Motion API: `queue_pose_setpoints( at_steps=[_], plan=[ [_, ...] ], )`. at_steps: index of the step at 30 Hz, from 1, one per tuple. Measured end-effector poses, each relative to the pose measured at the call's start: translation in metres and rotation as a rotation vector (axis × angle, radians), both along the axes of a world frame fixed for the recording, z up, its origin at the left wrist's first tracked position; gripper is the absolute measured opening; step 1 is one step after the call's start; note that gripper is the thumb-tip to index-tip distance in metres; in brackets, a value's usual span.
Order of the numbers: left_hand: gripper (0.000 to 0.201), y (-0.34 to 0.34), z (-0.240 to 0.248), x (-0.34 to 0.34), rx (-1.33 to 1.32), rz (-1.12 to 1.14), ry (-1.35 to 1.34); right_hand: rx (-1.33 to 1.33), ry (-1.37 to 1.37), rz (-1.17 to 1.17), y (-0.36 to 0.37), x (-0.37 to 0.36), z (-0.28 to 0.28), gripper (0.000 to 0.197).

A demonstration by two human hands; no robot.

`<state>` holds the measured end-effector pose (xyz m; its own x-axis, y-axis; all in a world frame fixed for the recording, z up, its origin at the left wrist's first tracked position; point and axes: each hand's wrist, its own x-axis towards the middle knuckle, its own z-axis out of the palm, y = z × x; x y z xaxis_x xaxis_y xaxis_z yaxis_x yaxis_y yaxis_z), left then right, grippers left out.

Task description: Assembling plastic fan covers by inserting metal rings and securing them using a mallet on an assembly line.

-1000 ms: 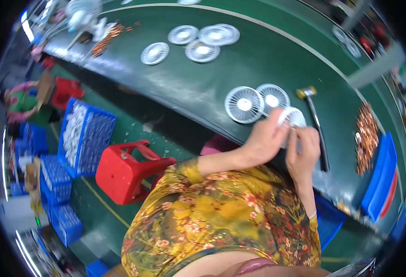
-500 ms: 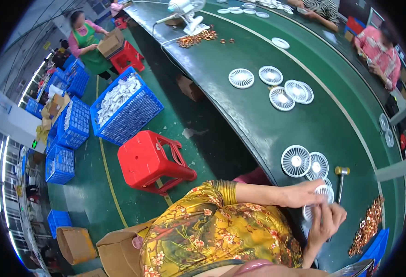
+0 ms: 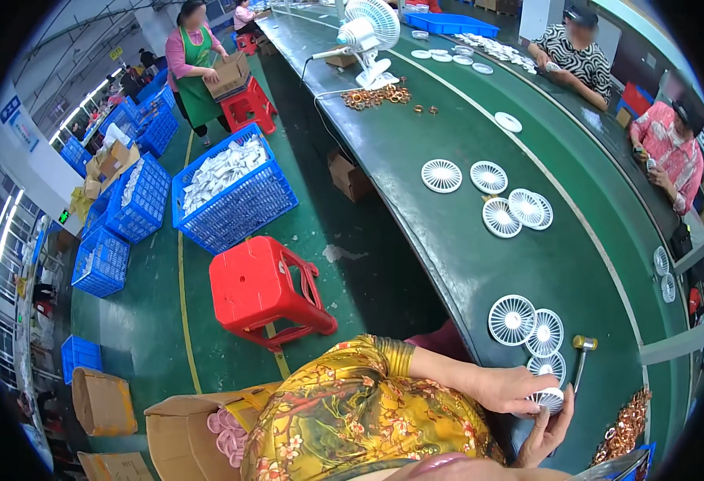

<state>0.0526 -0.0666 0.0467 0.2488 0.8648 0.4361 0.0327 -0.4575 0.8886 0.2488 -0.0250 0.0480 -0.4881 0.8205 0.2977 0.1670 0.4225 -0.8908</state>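
My left hand (image 3: 514, 390) grips the edge of a small white round fan grille (image 3: 547, 398) with radial slats, its fingers closed. From below, my right hand (image 3: 551, 434) has its thumb and fingers on the same grille. Just beyond the hands, more white grilles lie overlapping in a short row on the green table: one fan grille (image 3: 546, 365) nearest, then another grille (image 3: 544, 333), then a grille (image 3: 512, 320). To the right of them rests a hammer (image 3: 583, 345) with a yellowish head and metal handle.
Copper-coloured rings (image 3: 623, 425) are heaped at the right. Farther up the table (image 3: 416, 208) lie several grilles, another ring pile (image 3: 376, 96) and a white desk fan (image 3: 368, 36). A red stool (image 3: 248, 289) and blue crate (image 3: 236, 196) stand left. Co-workers sit across.
The view has tilted, showing more of the far side. My left hand now grips the grille more clearly, and my right hand's fingers, blurred before, now sit at its lower edge.
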Motion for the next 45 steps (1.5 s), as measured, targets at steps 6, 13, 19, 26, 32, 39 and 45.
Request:
queue_pose_setpoints(
  at_steps=[6, 13, 19, 26, 32, 39, 45],
  plan=[
    [0.047, 0.012, -0.015, 0.0, 0.165, -0.08, 0.139, 0.036, -0.015, -0.065, -0.01, 0.016, -0.011, 0.045],
    [0.028, 0.014, -0.014, -0.058, 0.032, 0.289, 0.406, 0.19, -0.211, -0.339, 0.005, -0.025, 0.011, 0.045],
    [0.038, 0.032, -0.06, -0.208, 0.144, 1.165, 0.309, 0.152, -0.297, -0.808, 0.069, 0.013, -0.012, 0.031],
    [0.04, -0.006, -0.047, -0.226, 0.201, 1.037, 1.009, 0.301, -0.706, -0.903, 0.132, 0.074, -0.037, 0.036],
    [0.035, 0.025, -0.039, -0.188, 0.199, 1.033, 0.821, 0.28, -0.953, -0.836, 0.153, 0.112, -0.023, 0.025],
    [0.052, 0.108, -0.032, -0.215, 0.229, 1.139, 0.957, 0.293, -0.821, -0.773, 0.118, 0.116, -0.009, 0.03],
    [0.064, 0.171, -0.049, -0.274, 0.201, 1.045, 1.191, 0.504, -1.053, -0.993, 0.138, 0.08, -0.026, 0.034]
  ],
)
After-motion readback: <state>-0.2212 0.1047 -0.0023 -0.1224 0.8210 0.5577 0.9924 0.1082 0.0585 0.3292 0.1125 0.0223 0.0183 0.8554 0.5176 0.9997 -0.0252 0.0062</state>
